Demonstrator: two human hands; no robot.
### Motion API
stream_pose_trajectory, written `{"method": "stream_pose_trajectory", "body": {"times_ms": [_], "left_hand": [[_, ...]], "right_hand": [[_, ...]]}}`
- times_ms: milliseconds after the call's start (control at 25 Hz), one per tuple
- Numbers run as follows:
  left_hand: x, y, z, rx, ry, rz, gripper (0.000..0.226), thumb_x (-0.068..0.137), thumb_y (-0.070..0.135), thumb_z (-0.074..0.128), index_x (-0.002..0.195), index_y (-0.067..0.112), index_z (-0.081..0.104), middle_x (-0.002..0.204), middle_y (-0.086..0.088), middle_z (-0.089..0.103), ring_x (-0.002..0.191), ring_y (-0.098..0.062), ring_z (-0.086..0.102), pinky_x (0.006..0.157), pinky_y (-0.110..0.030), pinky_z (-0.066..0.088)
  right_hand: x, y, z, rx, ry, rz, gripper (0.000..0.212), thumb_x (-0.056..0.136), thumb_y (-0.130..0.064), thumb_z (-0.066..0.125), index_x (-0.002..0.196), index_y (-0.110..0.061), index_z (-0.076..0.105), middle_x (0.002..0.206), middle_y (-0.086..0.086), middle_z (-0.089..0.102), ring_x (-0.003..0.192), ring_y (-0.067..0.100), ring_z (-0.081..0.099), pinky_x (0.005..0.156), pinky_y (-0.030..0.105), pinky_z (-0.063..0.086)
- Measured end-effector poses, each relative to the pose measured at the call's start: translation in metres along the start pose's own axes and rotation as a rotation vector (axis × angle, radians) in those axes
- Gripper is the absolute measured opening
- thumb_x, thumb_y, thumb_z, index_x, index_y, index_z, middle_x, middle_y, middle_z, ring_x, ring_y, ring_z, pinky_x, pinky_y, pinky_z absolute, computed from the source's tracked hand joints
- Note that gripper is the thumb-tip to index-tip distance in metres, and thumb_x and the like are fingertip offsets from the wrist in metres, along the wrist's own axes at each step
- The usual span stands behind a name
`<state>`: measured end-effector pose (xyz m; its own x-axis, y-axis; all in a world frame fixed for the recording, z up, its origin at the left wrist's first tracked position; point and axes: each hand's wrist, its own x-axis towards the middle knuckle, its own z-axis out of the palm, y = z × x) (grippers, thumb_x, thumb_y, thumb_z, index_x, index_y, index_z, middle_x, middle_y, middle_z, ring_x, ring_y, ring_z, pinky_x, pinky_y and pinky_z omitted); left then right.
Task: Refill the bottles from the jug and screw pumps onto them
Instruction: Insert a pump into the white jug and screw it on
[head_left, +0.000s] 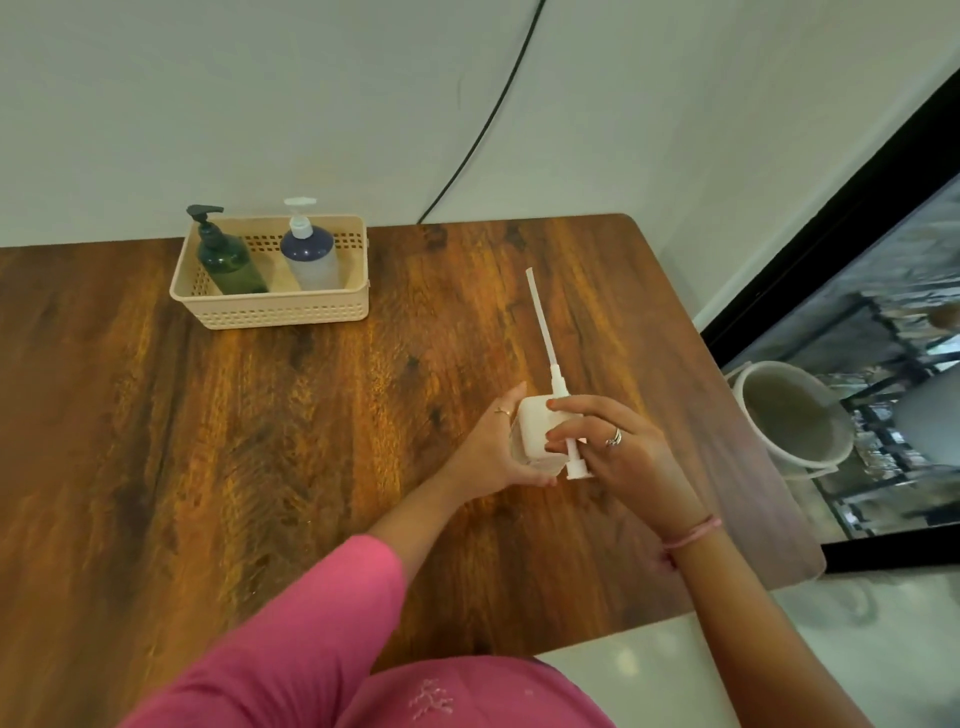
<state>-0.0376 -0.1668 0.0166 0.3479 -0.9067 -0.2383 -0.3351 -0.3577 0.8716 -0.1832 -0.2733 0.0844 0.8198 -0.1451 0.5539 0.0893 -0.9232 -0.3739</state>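
hiding behind both hands (571, 441), the clear bottle (540, 462) seems barely visible.

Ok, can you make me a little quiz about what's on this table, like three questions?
1. True or false: the basket holds two bottles with pumps on.
2. Which hand grips the small clear bottle? A) left B) right C) neither
3. Fill the gap: the white pump has its long tube pointing ____ from the person.

Key
1. True: a dark green bottle and a pale bottle stand in it, both with pumps.
2. A: the left hand wraps the bottle; the right hand has its fingers on the pump.
3. Away: the tube is outside the bottle, over the table.
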Motion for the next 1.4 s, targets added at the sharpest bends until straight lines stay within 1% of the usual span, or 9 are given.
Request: {"method": "stream_pose_trajectory", "body": {"times_ms": [120,200,280,480,560,720,1040,1280,1400], "left_hand": [[0.014,0.007,0.009,-0.059,0.066,0.039,0.088,0.064,0.035,0.086,0.134,0.022,0.035,0.126,0.007,0.048,0.114,-0.01,0.05,0.089,-0.016,0.048],[0.014,0.006,0.005,-0.093,0.145,0.045,0.078,0.062,0.03,0.088,0.123,0.027,0.041,0.114,0.009,0.052,0.104,-0.01,0.053,0.076,-0.012,0.049],[0.011,0.003,-0.007,-0.144,0.236,0.033,0.077,0.059,0.028,0.089,0.121,0.026,0.043,0.109,0.01,0.054,0.101,-0.01,0.055,0.075,-0.018,0.053],[0.0,0.003,-0.058,-0.217,0.386,-0.032,0.076,0.059,0.021,0.089,0.117,0.029,0.04,0.106,0.015,0.052,0.098,-0.005,0.054,0.073,-0.017,0.053],[-0.005,0.002,-0.08,-0.234,0.436,-0.045,0.076,0.058,0.019,0.089,0.116,0.031,0.042,0.111,0.009,0.055,0.104,-0.009,0.054,0.078,-0.025,0.054],[-0.012,0.004,-0.116,-0.225,0.494,-0.031,0.075,0.059,0.015,0.088,0.117,0.031,0.043,0.114,0.007,0.053,0.104,-0.01,0.053,0.075,-0.023,0.052],[-0.025,0.02,-0.148,-0.183,0.513,-0.019,0.075,0.064,0.015,0.087,0.118,0.036,0.039,0.103,0.026,0.045,0.094,0.004,0.048,0.055,-0.004,0.044],[-0.027,0.033,-0.151,-0.158,0.505,0.037,0.077,0.058,0.017,0.089,0.119,0.033,0.044,0.111,0.015,0.049,0.103,-0.006,0.05,0.073,-0.017,0.049],[-0.029,0.049,-0.151,-0.159,0.507,0.054,0.075,0.059,0.017,0.088,0.117,0.033,0.043,0.108,0.015,0.05,0.097,-0.003,0.05,0.073,-0.02,0.05]], "right_hand": [[0.002,0.008,-0.003,0.047,0.015,0.075,0.013,0.081,-0.009,0.072,0.094,-0.01,0.069,0.108,0.008,0.066,0.101,0.008,0.061,0.084,0.014,0.049],[0.008,0.009,-0.006,0.164,0.056,0.278,0.028,0.077,-0.01,0.076,0.103,-0.015,0.066,0.106,0.003,0.067,0.096,0.007,0.064,0.081,0.021,0.054],[0.02,0.005,-0.013,0.304,0.104,0.463,0.038,0.074,-0.021,0.078,0.108,-0.022,0.062,0.103,-0.002,0.068,0.093,0.009,0.067,0.079,0.023,0.055],[0.071,-0.001,-0.024,0.538,0.286,0.551,0.017,0.09,-0.019,0.06,0.106,-0.015,0.063,0.092,-0.019,0.069,0.087,0.002,0.064,0.073,0.014,0.049],[0.092,-0.004,-0.025,0.673,0.322,0.56,0.015,0.094,-0.025,0.052,0.104,-0.022,0.063,0.086,-0.012,0.068,0.078,0.006,0.062,0.072,0.021,0.05],[0.134,-0.007,-0.03,0.69,0.301,0.46,0.021,0.098,-0.033,0.047,0.108,-0.023,0.062,0.088,-0.001,0.066,0.078,0.011,0.058,0.075,0.03,0.05],[0.181,-0.023,-0.032,0.666,0.186,0.345,0.033,0.096,-0.025,0.047,0.118,-0.003,0.058,0.101,-0.003,0.069,0.089,0.005,0.065,0.078,0.02,0.051],[0.192,-0.035,-0.019,0.604,0.009,0.379,0.027,0.092,-0.029,0.058,0.112,-0.013,0.065,0.102,-0.001,0.072,0.082,0.023,0.067,0.072,0.034,0.055],[0.196,-0.041,-0.01,0.538,-0.039,0.38,0.025,0.092,-0.025,0.059,0.112,-0.01,0.065,0.099,0.002,0.07,0.059,0.004,0.061,0.058,0.012,0.046]]}}
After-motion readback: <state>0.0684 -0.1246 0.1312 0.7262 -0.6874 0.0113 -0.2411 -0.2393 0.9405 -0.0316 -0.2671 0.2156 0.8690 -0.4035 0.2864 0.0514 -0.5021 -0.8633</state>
